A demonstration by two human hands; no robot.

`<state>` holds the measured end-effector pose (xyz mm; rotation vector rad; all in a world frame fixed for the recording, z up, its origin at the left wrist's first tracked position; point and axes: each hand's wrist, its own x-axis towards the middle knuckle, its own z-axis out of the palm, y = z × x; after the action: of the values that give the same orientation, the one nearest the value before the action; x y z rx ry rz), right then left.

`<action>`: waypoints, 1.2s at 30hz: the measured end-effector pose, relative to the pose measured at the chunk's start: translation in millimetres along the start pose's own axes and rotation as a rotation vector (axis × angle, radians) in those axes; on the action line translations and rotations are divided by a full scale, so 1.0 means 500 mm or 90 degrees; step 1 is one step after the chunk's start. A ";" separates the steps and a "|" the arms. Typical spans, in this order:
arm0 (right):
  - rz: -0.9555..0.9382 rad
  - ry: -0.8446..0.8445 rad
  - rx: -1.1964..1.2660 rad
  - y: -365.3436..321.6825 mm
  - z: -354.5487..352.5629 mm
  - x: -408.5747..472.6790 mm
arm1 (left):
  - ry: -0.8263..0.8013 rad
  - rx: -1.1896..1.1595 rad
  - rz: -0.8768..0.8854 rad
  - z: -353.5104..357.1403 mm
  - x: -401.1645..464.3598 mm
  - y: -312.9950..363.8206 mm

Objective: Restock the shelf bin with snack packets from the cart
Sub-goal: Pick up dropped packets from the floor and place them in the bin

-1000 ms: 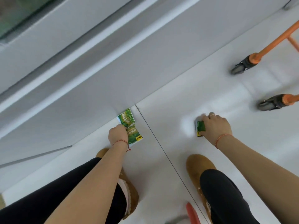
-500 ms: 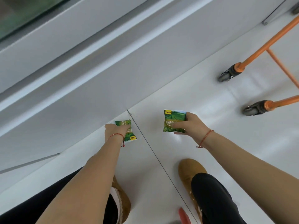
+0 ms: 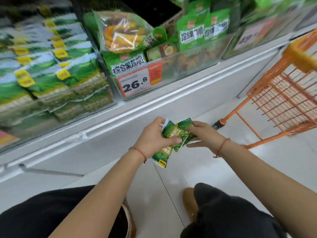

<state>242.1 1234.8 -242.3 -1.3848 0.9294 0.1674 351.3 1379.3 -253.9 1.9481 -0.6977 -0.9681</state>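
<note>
Both hands meet in front of me above the floor with a small bunch of green snack packets (image 3: 173,134) between them. My left hand (image 3: 151,136) grips the bunch from the left, thumb across the front. My right hand (image 3: 204,133) pinches the packets' right side. One packet (image 3: 160,156) hangs lower from my left hand. The shelf bin (image 3: 51,79) at the upper left holds several stacked green packets of the same kind. The orange wire cart (image 3: 281,98) stands at the right.
A clear bin (image 3: 171,74) with a 26.8 price tag and large green bags sits in the middle of the shelf. A white shelf base (image 3: 120,121) runs below the bins. My knees and tan shoes are at the bottom, over a white tiled floor.
The packets have come up off the floor and my hands have brought them together in front of me. The view has swung up from the floor to the shelf bins and cart.
</note>
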 end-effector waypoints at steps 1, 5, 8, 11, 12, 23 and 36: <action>-0.008 -0.019 0.014 -0.035 0.010 -0.034 | 0.002 0.052 0.034 -0.024 -0.022 0.035; -0.110 -0.130 -0.026 -0.140 0.066 -0.162 | 0.054 0.266 0.133 -0.121 -0.115 0.146; -0.193 -0.141 -0.088 -0.192 0.118 -0.232 | 0.097 0.312 0.201 -0.189 -0.186 0.189; -0.221 -0.130 -0.062 -0.234 0.180 -0.275 | 0.136 0.242 0.235 -0.257 -0.264 0.212; -0.222 -0.123 -0.031 -0.244 0.201 -0.286 | 0.167 0.182 0.235 -0.282 -0.286 0.214; -0.205 -0.095 0.146 -0.308 0.434 -0.358 | 0.202 -0.751 -0.066 -0.429 -0.486 0.180; -0.265 -0.127 0.266 -0.345 0.552 -0.267 | 0.460 -1.035 0.105 -0.431 -0.441 0.137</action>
<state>387.0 1492.3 -51.1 -1.1172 0.4608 -0.1929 401.4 1603.4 -36.8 0.6015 0.3578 -0.3375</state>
